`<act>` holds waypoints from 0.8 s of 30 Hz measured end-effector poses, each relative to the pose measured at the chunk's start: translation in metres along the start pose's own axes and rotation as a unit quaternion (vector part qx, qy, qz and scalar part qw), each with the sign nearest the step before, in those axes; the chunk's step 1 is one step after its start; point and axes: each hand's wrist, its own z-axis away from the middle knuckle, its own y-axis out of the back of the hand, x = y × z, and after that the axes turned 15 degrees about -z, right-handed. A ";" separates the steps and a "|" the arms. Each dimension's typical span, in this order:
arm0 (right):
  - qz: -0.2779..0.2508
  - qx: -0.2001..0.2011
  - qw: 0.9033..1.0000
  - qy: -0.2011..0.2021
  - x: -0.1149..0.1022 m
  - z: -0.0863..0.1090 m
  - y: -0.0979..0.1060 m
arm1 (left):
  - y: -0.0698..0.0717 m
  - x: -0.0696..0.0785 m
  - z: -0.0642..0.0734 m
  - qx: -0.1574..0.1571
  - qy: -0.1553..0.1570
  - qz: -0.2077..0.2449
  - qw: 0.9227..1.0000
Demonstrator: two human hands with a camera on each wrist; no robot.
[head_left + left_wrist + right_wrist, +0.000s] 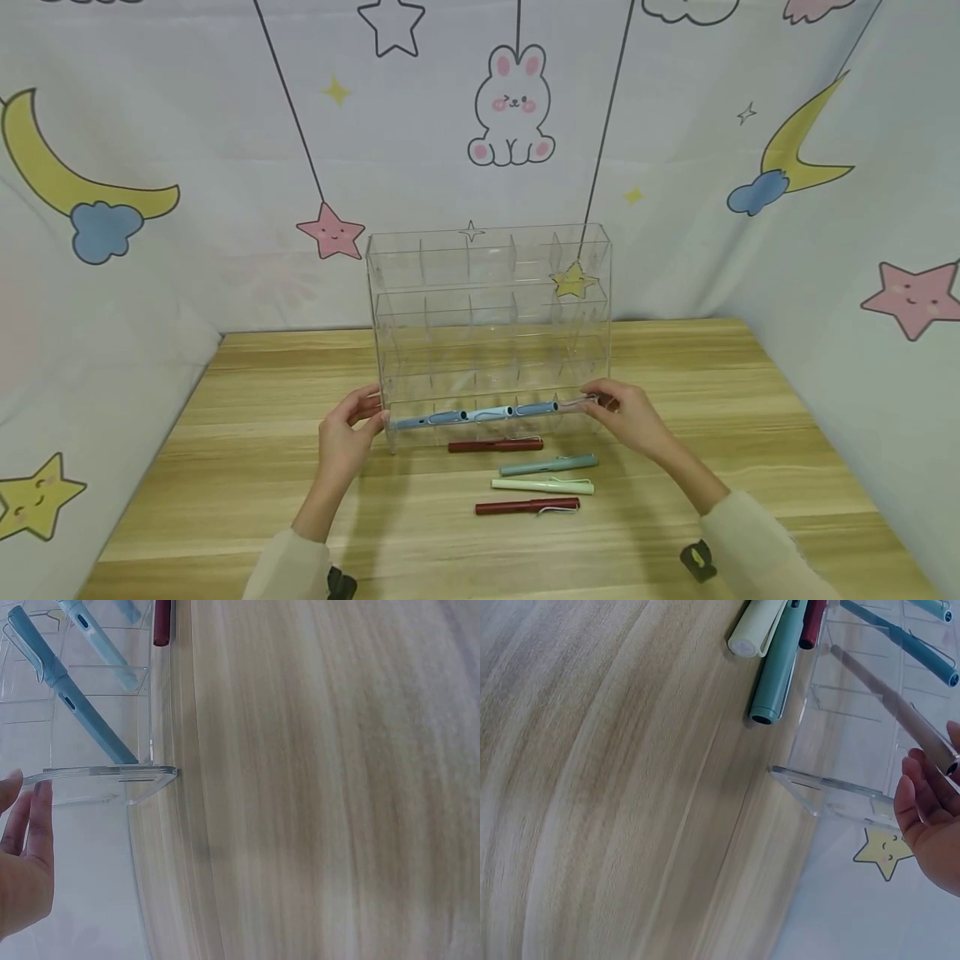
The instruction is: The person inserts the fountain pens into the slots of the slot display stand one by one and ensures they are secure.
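Note:
A clear acrylic rack [491, 337] with tiered compartments stands on the table. My left hand [348, 433] holds its left side wall low down, the thumb on one side and fingers on the other, as the left wrist view shows. At the lower right, my right hand [626, 417] pinches the end of a pinkish-brown pen [919, 731] lying slantwise in the bottom row. To its left in that row rest a blue pen [536, 408], a light blue pen [489, 413] and another blue pen [75, 697], each with a clip.
In front of the rack lie a dark red pen [495, 446], a teal pen [547, 465], a pale green pen [542, 485] and a second dark red pen [527, 506]. The wooden table [225, 467] meets a printed cloth backdrop [187, 275] behind and at both sides.

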 end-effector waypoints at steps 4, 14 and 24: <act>-0.004 0.012 1.000 -0.015 -0.001 0.003 0.005 | 0.000 0.000 0.000 -0.001 0.004 0.003 1.000; -0.001 0.019 1.000 -0.007 0.001 0.006 0.008 | -0.001 -0.001 0.000 0.001 0.000 -0.003 1.000; -0.014 -0.001 1.000 -0.007 -0.002 0.009 0.010 | -0.001 -0.002 0.000 -0.003 0.004 0.000 1.000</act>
